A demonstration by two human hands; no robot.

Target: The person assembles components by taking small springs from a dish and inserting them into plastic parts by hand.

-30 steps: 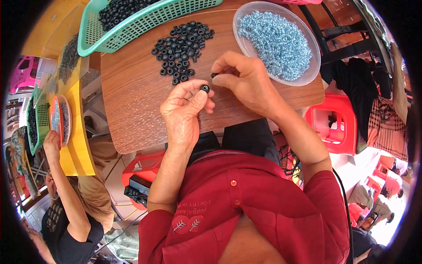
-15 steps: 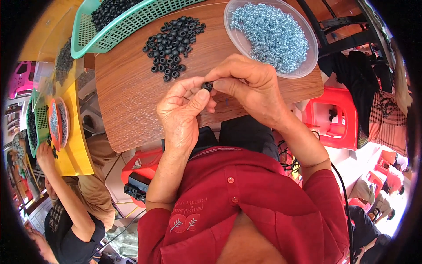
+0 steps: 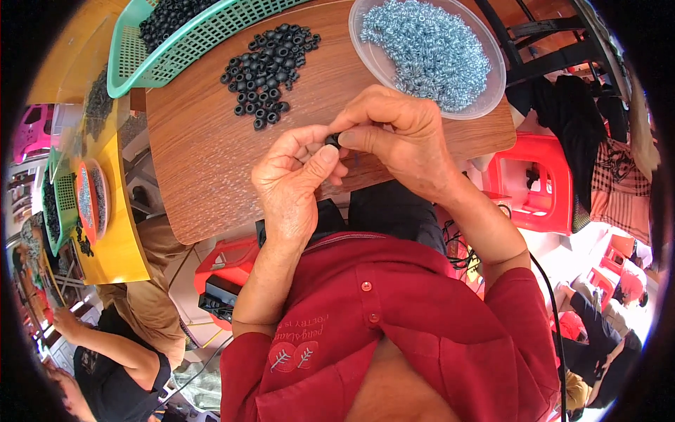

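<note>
A small black round piece with a hole (image 3: 332, 141) is pinched between my two hands above the near side of the brown table (image 3: 200, 169). My left hand (image 3: 290, 179) grips it with thumb and fingers from the left. From the right, the thumb and forefinger of my right hand (image 3: 404, 141) close on the same piece. Whether something smaller sits in my right fingertips is hidden. Beyond my left hand lies a loose pile of similar black pieces (image 3: 271, 74). Past my right hand stands a clear round tub (image 3: 375, 62) filled with small pale-blue translucent rings (image 3: 436, 60).
A green mesh basket (image 3: 193, 50) of black pieces sits at the far left. Red plastic stools (image 3: 555, 183) stand right of the table and beneath it. At left, a co-worker (image 3: 116, 373) sits by a yellow table (image 3: 123, 246) bearing another basket and an orange-rimmed bowl.
The black piece has turned slightly between my fingers, its hole showing less. The view has shifted a little. The co-worker's hand has moved away from the yellow table.
</note>
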